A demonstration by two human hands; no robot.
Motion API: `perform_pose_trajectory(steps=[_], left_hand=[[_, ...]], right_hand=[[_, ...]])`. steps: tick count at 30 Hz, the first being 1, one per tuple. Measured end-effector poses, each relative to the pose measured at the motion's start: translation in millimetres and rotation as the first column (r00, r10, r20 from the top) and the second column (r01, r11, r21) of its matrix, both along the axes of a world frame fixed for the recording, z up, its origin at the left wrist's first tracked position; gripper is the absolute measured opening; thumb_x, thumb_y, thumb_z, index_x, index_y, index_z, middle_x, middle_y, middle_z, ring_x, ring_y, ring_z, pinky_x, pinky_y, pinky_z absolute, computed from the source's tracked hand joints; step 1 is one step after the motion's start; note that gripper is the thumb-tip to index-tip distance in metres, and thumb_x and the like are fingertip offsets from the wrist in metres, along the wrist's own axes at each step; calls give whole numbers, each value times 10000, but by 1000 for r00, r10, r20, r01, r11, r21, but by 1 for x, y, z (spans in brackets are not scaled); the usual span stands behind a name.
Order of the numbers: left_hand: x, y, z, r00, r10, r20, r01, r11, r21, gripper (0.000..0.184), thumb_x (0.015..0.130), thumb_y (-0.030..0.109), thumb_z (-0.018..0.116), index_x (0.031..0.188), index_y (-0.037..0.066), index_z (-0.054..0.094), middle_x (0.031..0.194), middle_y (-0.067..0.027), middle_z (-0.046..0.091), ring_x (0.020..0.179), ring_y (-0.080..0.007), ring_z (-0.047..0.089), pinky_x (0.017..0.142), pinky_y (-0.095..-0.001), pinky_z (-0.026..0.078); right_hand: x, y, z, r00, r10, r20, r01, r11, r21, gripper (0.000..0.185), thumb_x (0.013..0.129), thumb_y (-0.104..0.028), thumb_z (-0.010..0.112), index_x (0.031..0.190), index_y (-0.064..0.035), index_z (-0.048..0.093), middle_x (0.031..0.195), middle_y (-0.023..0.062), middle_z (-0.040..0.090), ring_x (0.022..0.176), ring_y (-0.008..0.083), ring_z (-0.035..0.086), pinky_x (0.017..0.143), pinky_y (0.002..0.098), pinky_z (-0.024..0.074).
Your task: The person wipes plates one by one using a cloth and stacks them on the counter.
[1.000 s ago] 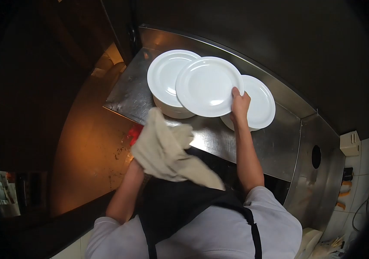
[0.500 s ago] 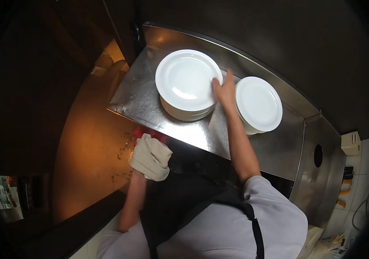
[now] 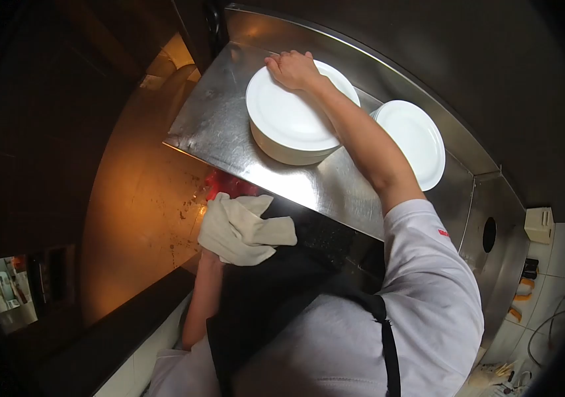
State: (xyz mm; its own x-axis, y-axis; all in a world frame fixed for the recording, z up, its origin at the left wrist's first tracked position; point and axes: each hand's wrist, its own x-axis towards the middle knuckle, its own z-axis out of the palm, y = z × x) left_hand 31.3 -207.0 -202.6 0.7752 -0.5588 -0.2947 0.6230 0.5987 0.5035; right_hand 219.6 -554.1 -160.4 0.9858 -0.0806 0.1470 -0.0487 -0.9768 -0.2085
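A tall stack of round white plates [image 3: 289, 122] stands on a steel shelf [image 3: 213, 109]. My right hand [image 3: 293, 69] reaches across the stack, its fingers bent over the far rim of the top plate. Lower down on the left, a cream cloth [image 3: 239, 228] is bunched over my left hand and hides its fingers; only the wrist below the cloth shows. Red shapes [image 3: 226, 184] that I cannot make out sit just beyond the cloth, below the shelf edge.
A second stack of white plates [image 3: 413, 145] stands to the right on the shelf, partly behind my right arm. A raised steel backsplash [image 3: 362, 69] runs along the rear. An orange-lit surface [image 3: 143, 218] lies left, and a steel panel with a dark round hole [image 3: 489, 235] is at right.
My right hand has moved from the right side of the near stack to its far rim. The cloth on my left hand has spread out to the right. The view has shifted slightly.
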Motion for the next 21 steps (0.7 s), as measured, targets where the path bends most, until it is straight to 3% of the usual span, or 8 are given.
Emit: perform_pose_trajectory(steps=[1,6,9,12,15,17,19,21], left_hand=[[-1,8,-6,997,69,-31,-65,991,119,398,990,399,402,1226,82,440,1133,-62,533,1068,-225,555,941,-390,474],[11,23,-12,995,-72,62,82,981,-175,387,979,324,422,1292,99,445,1210,-73,544,1121,-228,549,967,-395,472],[12,17,3,983,-54,175,76,990,-122,399,974,298,430,1315,92,446,1262,-94,531,1162,-237,535,991,-404,463],[11,14,12,984,-149,101,164,973,-161,517,958,394,386,1339,47,412,1293,-157,500,1200,-299,486,1027,-446,385],[24,10,12,953,-303,1,286,899,-332,704,932,534,325,1372,-14,364,1324,-239,463,1252,-388,416,1075,-509,272],[20,-2,9,952,-307,-7,287,896,-338,715,931,549,318,1370,-13,363,1317,-246,464,1248,-396,416,1071,-511,271],[5,-13,7,974,-222,33,224,948,-225,608,947,487,345,1344,30,393,1283,-204,489,1205,-355,462,1030,-473,345],[-6,-23,9,982,-159,100,169,981,-96,503,963,425,372,1318,73,423,1250,-161,515,1162,-313,509,990,-435,419]], right_hand=[[1,-1,-3,1000,-3,-18,3,1000,-3,491,975,-416,269,1199,-148,614,1114,160,639,1091,334,568,874,585,386],[3,-8,-2,999,16,-49,-15,999,30,511,975,-469,314,1235,-124,589,1204,167,594,1112,342,555,921,536,400],[-5,-44,8,976,62,208,-128,939,321,521,949,-470,424,1235,-65,586,1258,171,574,1174,339,525,1023,469,369],[-105,-83,62,902,-220,370,76,928,365,482,870,-383,619,1207,-39,598,1245,174,586,1173,324,539,987,388,421],[-230,-155,52,753,-456,474,389,890,239,489,880,-386,612,1222,-37,587,1229,168,599,1171,304,551,983,380,425],[-312,-182,26,579,-722,379,726,668,162,637,823,-452,663,1198,54,566,1214,240,585,1147,358,557,972,410,433],[-359,-184,2,473,-881,-11,879,472,71,681,790,-483,697,1171,68,577,1115,231,635,1015,339,628,873,420,490],[-383,-174,-16,568,-756,-326,692,224,686,628,794,-471,704,1138,45,607,987,173,672,829,259,666,708,392,533]])
